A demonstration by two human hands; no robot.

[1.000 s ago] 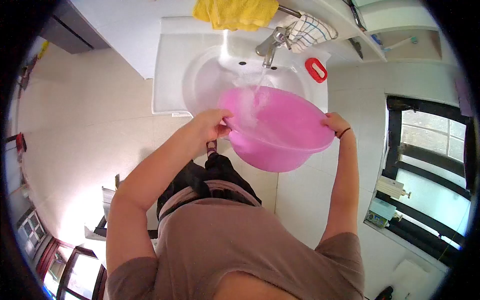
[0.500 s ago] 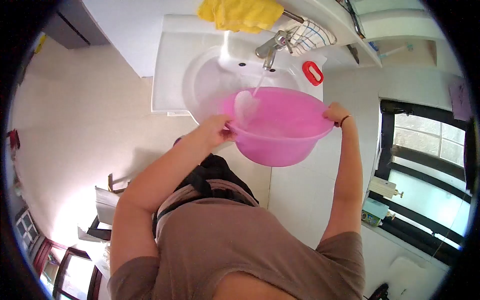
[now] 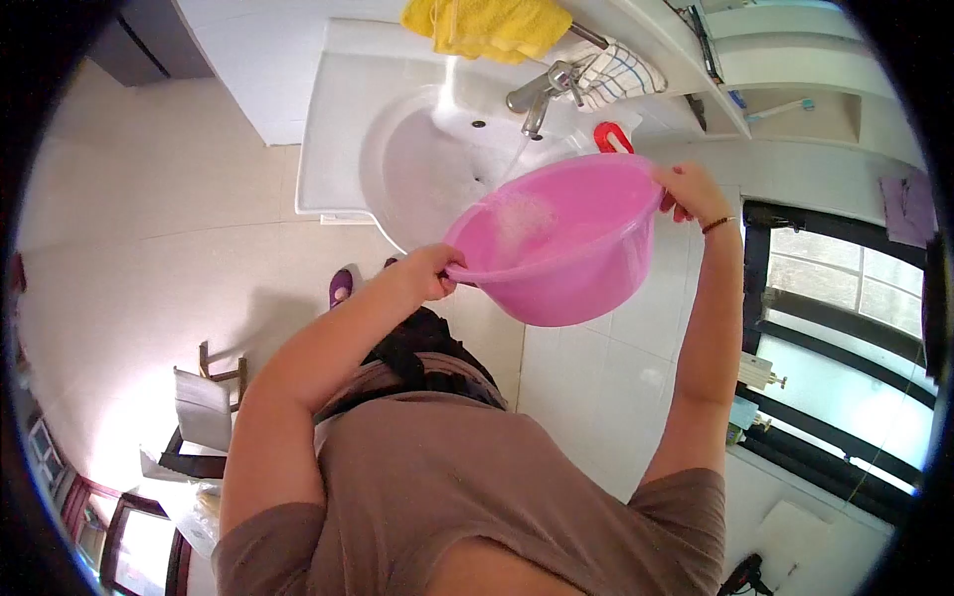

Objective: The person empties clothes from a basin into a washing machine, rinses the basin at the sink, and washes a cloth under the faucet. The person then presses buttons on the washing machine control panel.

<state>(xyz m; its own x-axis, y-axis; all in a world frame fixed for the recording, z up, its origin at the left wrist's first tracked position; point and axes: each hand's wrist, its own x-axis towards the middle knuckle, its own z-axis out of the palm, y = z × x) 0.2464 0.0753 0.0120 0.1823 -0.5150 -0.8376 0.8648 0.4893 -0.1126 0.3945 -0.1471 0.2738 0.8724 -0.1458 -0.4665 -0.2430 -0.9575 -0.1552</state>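
Both hands grip a pink plastic basin (image 3: 576, 283) by its rim at the front edge of the white sink (image 3: 328, 119). My left hand (image 3: 433, 271) is closed on the near-left rim, and my right hand (image 3: 693, 192) on the right rim, higher up. The basin is tilted, its left side lower. Some clear water with bubbles lies inside toward the left. A thin stream of water (image 3: 518, 157) comes from the chrome faucet (image 3: 538, 103) near the basin's far edge; where it lands is hard to make out.
A yellow towel (image 3: 487, 28) and a striped cloth (image 3: 621, 77) hang behind the sink. Beside the basin's far rim is a red object (image 3: 613, 135), partly hidden. A toothbrush (image 3: 782, 109) rests on the shelf at right. A window (image 3: 845, 288) stands on the right.
The basin has tipped, its right side rising and its left side dropping slightly. My right hand has moved up and right with it. More of the sink bowl and its drain shows.
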